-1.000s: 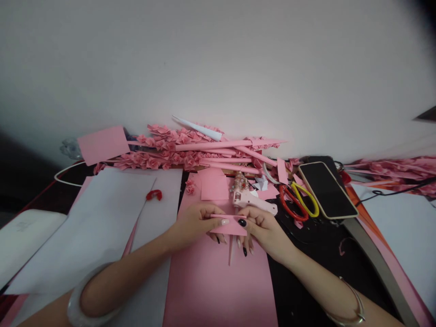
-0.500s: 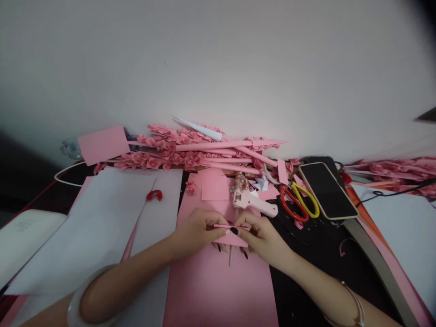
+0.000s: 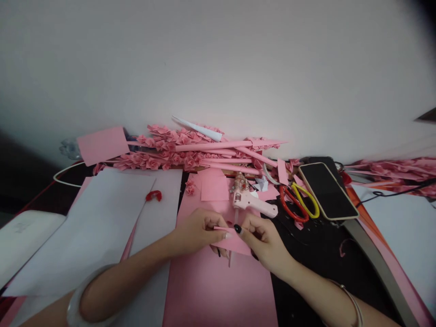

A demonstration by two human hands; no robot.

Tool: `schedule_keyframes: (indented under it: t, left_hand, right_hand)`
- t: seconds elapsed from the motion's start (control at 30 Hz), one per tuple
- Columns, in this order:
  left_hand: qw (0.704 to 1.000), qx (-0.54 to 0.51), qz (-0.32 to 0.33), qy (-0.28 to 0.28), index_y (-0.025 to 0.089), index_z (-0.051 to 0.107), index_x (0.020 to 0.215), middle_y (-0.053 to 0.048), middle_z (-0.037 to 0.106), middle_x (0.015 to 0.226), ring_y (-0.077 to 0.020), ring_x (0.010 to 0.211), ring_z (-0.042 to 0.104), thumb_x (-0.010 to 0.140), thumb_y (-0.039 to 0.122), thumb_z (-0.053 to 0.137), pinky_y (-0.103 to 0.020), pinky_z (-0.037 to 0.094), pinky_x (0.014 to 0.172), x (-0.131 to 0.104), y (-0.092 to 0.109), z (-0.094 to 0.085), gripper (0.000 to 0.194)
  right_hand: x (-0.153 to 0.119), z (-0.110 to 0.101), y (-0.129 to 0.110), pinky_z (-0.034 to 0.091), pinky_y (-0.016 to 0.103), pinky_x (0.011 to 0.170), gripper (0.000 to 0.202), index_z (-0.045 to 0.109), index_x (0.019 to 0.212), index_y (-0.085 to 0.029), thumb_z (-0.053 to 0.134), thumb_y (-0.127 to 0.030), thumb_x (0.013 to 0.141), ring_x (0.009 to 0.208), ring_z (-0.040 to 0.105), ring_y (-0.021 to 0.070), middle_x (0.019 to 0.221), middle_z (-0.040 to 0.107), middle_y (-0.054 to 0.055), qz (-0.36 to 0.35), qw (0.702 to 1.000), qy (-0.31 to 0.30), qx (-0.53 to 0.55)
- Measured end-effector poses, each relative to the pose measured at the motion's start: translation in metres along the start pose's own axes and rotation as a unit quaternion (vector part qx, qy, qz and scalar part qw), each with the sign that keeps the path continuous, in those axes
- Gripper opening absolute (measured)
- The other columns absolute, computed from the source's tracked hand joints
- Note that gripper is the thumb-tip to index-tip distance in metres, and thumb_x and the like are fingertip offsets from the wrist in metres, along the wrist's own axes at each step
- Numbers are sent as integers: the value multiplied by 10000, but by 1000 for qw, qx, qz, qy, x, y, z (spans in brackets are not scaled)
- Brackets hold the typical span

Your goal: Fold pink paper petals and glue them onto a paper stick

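Observation:
My left hand is closed on the left side of a small pink paper piece, thumb on top and fingers behind. Along its top edge the paper has a narrow fold or roll. At the right end, my right hand grips the same paper, its dark-nailed thumb at the upper edge; some of its fingers are hidden. Just beyond the hands lies a pale pink glue gun. What looks like its glue stick shows below the held paper. Underneath is a large pink sheet.
Paper roses and rolled pink stems lie along the wall. Scissors with red and yellow handles and a phone are at right. White sheets with a red piece cover the left. A small pink square lies behind.
My right hand has shifted slightly right along the paper, its thumb now raised off the middle. More of the paper's face shows. My left hand stays nearly in place.

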State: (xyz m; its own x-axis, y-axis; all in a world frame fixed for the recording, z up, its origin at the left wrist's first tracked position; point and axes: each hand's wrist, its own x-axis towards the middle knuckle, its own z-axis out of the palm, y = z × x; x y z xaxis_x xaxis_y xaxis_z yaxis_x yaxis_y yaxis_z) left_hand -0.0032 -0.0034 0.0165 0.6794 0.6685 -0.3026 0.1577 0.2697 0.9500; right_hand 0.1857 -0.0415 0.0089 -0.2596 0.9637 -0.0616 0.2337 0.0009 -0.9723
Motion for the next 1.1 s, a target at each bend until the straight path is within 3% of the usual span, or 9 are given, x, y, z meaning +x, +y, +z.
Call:
schedule_keyframes:
  t: [0.23, 0.33, 0.43, 0.6, 0.73, 0.87, 1.1]
  left_hand:
    - [997, -23, 7, 69, 131, 553, 698, -7, 646, 556, -117, 528, 639, 772, 272, 595, -209, 495, 533, 4, -1, -10, 164]
    - [998, -6, 8, 70, 135, 552, 704, -4, 637, 574, -117, 543, 635, 778, 286, 585, -220, 498, 555, 4, -2, -8, 171]
    - [997, 38, 14, 64, 136, 578, 703, 8, 599, 614, -121, 581, 629, 781, 271, 567, -221, 487, 572, 4, -2, -4, 156]
    - [977, 177, 64, 101, 155, 644, 720, 20, 562, 624, -85, 554, 487, 763, 211, 553, -172, 345, 487, 4, -3, -2, 115]
    - [971, 191, 57, 131, 154, 497, 556, 56, 417, 485, -71, 469, 379, 768, 280, 563, -176, 275, 447, 2, -3, -2, 255]
    - [965, 197, 61, 159, 171, 330, 511, 77, 308, 458, -61, 444, 307, 755, 359, 594, -179, 227, 437, 1, -2, -3, 405]
    - [968, 167, 76, 173, 184, 242, 508, 82, 222, 478, -55, 460, 230, 732, 421, 619, -191, 184, 434, 1, -2, -5, 499]
  right_hand:
    - [6, -5, 6, 226, 173, 355, 282, 413, 690, -202, 492, -392, 882, 344, 331, 55, 467, 470, -68, 14, 986, 94, 137]
    - [5, -4, 5, 261, 178, 357, 244, 455, 753, -202, 540, -408, 851, 343, 364, 67, 464, 465, -73, 25, 993, 48, 109]
    - [2, -2, 4, 303, 192, 381, 263, 465, 679, -193, 549, -376, 849, 358, 395, 77, 443, 460, -61, 25, 999, -2, 22]
    - [-1, -1, 4, 323, 200, 396, 251, 476, 668, -200, 478, -315, 891, 384, 458, 91, 470, 511, -41, -14, 998, -25, -59]
    - [-1, -1, 4, 316, 197, 383, 249, 471, 670, -201, 473, -308, 895, 378, 451, 89, 472, 502, -44, -14, 998, -19, -51]
    - [-1, -1, 5, 308, 197, 379, 263, 471, 673, -197, 460, -322, 903, 372, 426, 83, 469, 504, -40, -10, 1000, -10, -26]
    - [-2, 1, 2, 286, 191, 356, 282, 468, 661, -194, 494, -367, 882, 334, 395, 73, 441, 499, -46, 10, 1000, -3, 23]
